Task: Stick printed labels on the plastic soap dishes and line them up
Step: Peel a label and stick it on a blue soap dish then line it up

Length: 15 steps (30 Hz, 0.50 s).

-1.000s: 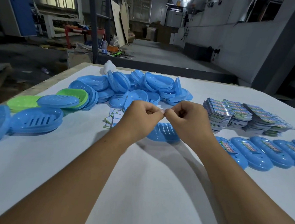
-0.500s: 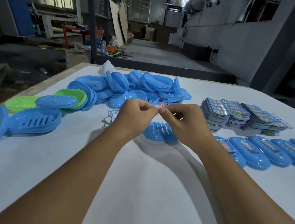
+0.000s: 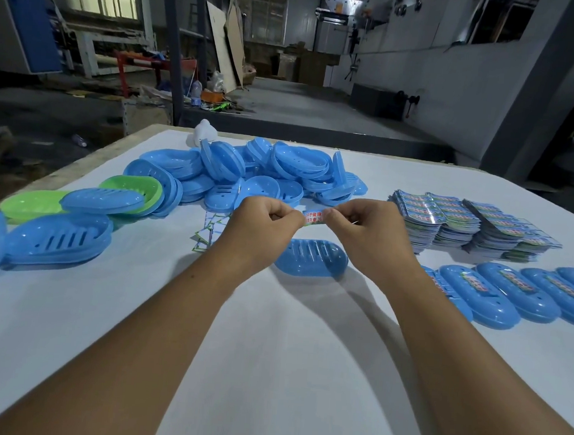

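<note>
Both hands hold one printed label (image 3: 314, 217) stretched between them above the white table (image 3: 266, 370): the left hand (image 3: 261, 224) has its grip pinched on the label's left end, the right hand (image 3: 367, 232) on its right end. Just below lies a blue soap dish (image 3: 313, 262), upside down. Label stacks (image 3: 466, 228) sit to the right, above a row of labelled dishes (image 3: 526, 294); an unlabelled pile (image 3: 247, 176) lies behind.

- The white tabletop (image 3: 266, 370) carried a heap of blue soap dishes (image 3: 265, 174).
- Label stacks (image 3: 467, 224) lay right.
- Labelled dishes (image 3: 513, 293) sat in a row.
</note>
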{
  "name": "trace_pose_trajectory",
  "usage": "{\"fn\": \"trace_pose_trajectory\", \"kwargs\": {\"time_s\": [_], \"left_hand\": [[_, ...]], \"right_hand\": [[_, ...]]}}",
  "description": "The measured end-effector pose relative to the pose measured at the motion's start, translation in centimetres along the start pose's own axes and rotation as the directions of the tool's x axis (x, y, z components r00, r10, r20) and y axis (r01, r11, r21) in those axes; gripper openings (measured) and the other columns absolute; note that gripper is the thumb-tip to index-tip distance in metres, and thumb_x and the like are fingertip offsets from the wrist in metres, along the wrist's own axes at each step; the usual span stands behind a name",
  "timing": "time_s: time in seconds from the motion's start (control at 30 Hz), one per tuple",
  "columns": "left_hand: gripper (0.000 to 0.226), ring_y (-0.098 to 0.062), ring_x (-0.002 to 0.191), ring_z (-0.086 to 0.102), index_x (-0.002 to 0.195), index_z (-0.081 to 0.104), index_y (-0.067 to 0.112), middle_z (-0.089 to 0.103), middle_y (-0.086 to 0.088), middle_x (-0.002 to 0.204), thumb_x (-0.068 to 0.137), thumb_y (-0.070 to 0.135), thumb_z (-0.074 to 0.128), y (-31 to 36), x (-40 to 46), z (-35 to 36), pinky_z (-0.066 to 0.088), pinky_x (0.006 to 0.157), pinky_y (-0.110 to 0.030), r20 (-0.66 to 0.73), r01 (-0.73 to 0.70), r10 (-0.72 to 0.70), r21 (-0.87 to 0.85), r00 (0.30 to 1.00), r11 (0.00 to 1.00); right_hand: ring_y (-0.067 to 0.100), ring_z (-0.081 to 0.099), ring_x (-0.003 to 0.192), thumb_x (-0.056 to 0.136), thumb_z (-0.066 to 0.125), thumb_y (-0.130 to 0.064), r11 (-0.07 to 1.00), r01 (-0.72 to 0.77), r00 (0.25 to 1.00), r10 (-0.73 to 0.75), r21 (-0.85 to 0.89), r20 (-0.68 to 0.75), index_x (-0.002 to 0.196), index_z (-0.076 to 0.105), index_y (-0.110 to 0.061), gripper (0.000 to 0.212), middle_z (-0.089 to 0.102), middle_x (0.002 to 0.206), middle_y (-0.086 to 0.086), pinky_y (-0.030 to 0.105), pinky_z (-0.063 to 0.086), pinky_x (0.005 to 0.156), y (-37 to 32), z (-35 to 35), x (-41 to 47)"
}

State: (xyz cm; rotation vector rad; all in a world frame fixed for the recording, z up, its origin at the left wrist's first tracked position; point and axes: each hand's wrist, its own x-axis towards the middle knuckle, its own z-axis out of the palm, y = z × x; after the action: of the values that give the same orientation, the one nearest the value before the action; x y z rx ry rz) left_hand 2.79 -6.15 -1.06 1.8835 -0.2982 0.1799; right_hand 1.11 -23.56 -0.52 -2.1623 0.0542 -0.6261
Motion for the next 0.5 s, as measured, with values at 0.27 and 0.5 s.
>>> {"fn": "trace_pose_trajectory", "kwargs": {"time_s": [0.27,0.5], "left_hand": [[0.034,-0.004,0.030,0.031,0.076,0.075,0.013,0.038,0.014,0.036,0.085,0.045,0.074,-0.6,0.2,0.0,0.024,0.032,-0.012,-0.009,0.026,-0.026,0.023,1.000,0.999],[0.039,-0.016,0.051,0.037,0.072,0.069,0.001,0.046,-0.002,0.053,0.079,0.039,0.069,-1.4,0.4,0.6,0.034,0.053,-0.028,0.021,0.069,-0.074,0.191,0.997,0.979]], "right_hand": [[0.008,0.028,0.041,0.081,0.077,-0.047,0.994,-0.091,0.989,0.083,0.054,0.126,0.066,0.077,-0.026,0.025,0.041,0.046,-0.006,0.017,0.025,0.037,-0.2,-1.0,-0.3],[0.011,0.025,0.038,0.072,0.085,-0.040,0.969,-0.240,0.959,0.246,-0.064,0.139,0.065,0.071,-0.004,0.039,0.035,0.041,-0.006,0.022,0.026,0.043,0.4,-1.1,-0.2]]}}
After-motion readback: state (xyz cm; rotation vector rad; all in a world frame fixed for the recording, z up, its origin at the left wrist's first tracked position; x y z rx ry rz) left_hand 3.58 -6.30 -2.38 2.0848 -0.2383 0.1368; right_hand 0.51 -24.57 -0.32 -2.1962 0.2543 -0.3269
